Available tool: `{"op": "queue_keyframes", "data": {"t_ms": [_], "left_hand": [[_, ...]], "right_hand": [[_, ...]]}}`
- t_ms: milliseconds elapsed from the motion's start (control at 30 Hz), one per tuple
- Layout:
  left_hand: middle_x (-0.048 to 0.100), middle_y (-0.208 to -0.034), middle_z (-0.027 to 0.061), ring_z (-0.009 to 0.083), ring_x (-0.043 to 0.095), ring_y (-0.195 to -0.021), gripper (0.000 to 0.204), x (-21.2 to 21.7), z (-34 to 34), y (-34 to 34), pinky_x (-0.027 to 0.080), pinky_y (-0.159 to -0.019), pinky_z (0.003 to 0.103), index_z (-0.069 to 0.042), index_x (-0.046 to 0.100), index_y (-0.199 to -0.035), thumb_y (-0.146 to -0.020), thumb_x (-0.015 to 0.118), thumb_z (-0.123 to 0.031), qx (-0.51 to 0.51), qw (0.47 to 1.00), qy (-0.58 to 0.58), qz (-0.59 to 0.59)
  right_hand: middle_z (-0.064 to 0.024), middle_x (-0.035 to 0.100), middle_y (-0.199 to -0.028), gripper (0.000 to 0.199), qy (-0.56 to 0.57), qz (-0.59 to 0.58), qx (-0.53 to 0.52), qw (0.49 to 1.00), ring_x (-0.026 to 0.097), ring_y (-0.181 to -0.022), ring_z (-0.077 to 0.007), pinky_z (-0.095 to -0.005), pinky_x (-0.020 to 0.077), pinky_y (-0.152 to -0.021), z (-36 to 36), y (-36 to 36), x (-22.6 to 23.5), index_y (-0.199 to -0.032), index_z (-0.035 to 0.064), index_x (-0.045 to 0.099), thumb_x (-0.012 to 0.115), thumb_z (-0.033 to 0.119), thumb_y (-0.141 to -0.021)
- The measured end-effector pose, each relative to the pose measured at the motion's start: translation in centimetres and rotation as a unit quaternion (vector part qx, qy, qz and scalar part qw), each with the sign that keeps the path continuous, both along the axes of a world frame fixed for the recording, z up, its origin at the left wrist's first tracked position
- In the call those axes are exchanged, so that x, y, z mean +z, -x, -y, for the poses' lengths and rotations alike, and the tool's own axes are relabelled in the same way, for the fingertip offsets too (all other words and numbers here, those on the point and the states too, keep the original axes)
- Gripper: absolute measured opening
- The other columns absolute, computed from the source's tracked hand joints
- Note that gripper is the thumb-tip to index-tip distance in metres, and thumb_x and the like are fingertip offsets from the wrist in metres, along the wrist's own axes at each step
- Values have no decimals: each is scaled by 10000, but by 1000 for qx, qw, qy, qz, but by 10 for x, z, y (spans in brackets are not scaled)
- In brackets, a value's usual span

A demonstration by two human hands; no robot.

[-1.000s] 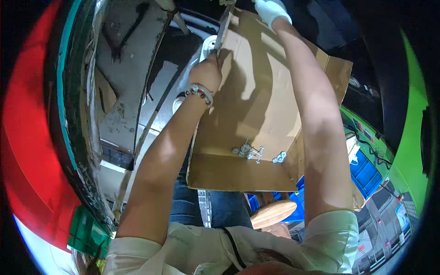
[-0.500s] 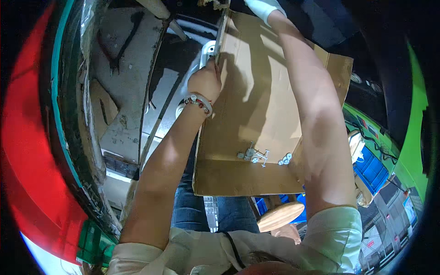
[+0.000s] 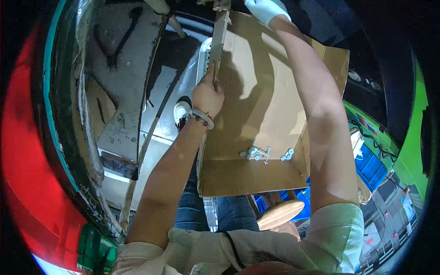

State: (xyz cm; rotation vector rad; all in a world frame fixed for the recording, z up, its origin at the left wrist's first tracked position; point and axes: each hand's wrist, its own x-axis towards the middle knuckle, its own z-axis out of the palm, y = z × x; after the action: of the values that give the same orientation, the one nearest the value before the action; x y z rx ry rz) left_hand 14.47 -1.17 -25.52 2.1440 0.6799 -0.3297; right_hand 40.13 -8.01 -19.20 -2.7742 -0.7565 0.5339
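One cardboard box (image 3: 270, 110) sits open by the legs (image 3: 236, 214), grey parts (image 3: 256, 152) inside | left hand (image 3: 208, 97) grips its left edge, bit lower than a second ago | gloved right hand (image 3: 269, 9), can't tell its grip

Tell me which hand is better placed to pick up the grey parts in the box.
Probably the left hand: it holds the cardboard box by its left wall, nearer the grey parts, while the gloved right hand is at the far end.
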Motion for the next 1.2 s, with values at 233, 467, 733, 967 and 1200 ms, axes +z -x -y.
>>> {"op": "queue_keyframes", "data": {"t_ms": [233, 467, 733, 967, 1200], "left_hand": [[626, -943, 233, 376, 627, -792, 509, -4, -9, 8, 516, -711, 433, -87, 412, -1336, -839, 507, -141, 7, 1000, 9, 1], [522, -1200, 252, 369, 586, -985, 593, 25, 19, 100, 516, -792, 427, -107, 283, -1397, -853, 518, -131, 44, 996, 74, -31], [630, -816, 204, 373, 612, -667, 587, 15, 25, 116, 501, -581, 442, -155, 269, -1411, -864, 484, -157, -7, 993, -8, -117], [618, -752, 208, 371, 607, -658, 544, 11, 17, 119, 504, -602, 439, -154, 307, -1397, -875, 460, -150, 15, 995, -2, -94], [610, -723, 189, 359, 609, -649, 654, 11, 18, 119, 512, -598, 432, -146, 298, -1401, -789, 508, -53, -7, 995, -23, -96]], "right_hand": [[-212, 629, -970, 498, 8, 31, 41, 999, 581, -929, -393, -451, 443, -828, -18, 3, 2, -901, 56, 645, 336, 447, -918], [-206, 634, -958, 502, 26, 42, 39, 998, 588, -924, -384, -454, 445, -822, -13, -2, -6, -909, 55, 643, 332, 448, -923], [-194, 641, -925, 480, 16, 28, 65, 997, 595, -900, -384, -456, 451, -794, -35, 3, 5, -880, 70, 653, 355, 445, -921], [-181, 636, -836, 410, 0, 44, 92, 995, 604, -823, -382, -457, 468, -722, -21, 18, -6, -845, 79, 636, 404, 413, -897], [-173, 637, -851, 415, 31, 39, 70, 996, 605, -817, -374, -471, 460, -714, -13, 29, -14, -836, 80, 618, 381, 416, -893]]}}
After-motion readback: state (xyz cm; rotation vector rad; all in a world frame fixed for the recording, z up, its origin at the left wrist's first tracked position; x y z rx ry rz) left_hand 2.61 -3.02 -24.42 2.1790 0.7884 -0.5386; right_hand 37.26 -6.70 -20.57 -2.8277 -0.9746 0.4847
